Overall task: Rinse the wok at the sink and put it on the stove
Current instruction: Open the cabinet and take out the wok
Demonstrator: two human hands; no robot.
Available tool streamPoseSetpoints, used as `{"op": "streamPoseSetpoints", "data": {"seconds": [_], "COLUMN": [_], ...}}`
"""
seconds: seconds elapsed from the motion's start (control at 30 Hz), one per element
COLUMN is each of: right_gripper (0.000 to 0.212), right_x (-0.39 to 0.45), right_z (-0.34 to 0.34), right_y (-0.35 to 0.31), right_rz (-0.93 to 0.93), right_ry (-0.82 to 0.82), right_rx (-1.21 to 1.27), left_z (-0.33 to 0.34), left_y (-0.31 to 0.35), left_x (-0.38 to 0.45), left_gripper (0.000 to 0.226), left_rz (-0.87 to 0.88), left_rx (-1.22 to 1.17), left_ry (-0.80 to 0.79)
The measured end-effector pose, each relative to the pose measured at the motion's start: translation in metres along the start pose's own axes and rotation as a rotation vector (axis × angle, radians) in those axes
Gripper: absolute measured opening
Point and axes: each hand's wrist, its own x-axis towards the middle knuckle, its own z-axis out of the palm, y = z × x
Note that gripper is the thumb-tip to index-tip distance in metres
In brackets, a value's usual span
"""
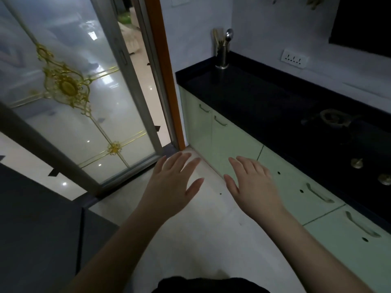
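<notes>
1. Both arms reach forward over the floor (203, 240), palms down.
2. The left hand (171, 187) is spread flat, fingers straight, holding nothing.
3. The right hand (252, 185) is likewise spread and holds nothing, just before the green cabinets (232, 142).
4. The stove (335, 120) sits on the dark bench (243, 87) at right; its burner and knobs (357, 163) are dim and hard to make out.
5. No wok or sink shows.
6. A utensil holder (222, 57) stands at the bench's far corner.
</notes>
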Motion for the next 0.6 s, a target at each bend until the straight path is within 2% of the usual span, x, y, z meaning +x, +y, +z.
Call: {"op": "streamPoseSetpoints", "data": {"seconds": [0.23,0.33,0.43,0.6], "right_gripper": [0.059,0.058,0.059,0.055], "right_x": [0.074,0.111,0.153,0.212], "right_z": [0.028,0.043,0.062,0.088], "right_y": [-0.027,-0.049,-0.076,-0.128], "right_rz": [-0.102,-0.136,-0.156,-0.143], "right_ry": [-0.036,-0.039,-0.044,-0.091], "right_rx": [0.002,0.001,-0.019,-0.042], "left_z": [0.018,0.027,0.038,0.054], "left_y": [-0.052,-0.087,-0.128,-0.203], "left_x": [0.034,0.047,0.065,0.092], "left_gripper": [0.071,0.074,0.068,0.066], "left_rz": [-0.109,-0.135,-0.14,-0.153], "left_rx": [-0.056,-0.068,-0.045,-0.068], "left_ry": [-0.036,-0.031,-0.022,-0.082]}}
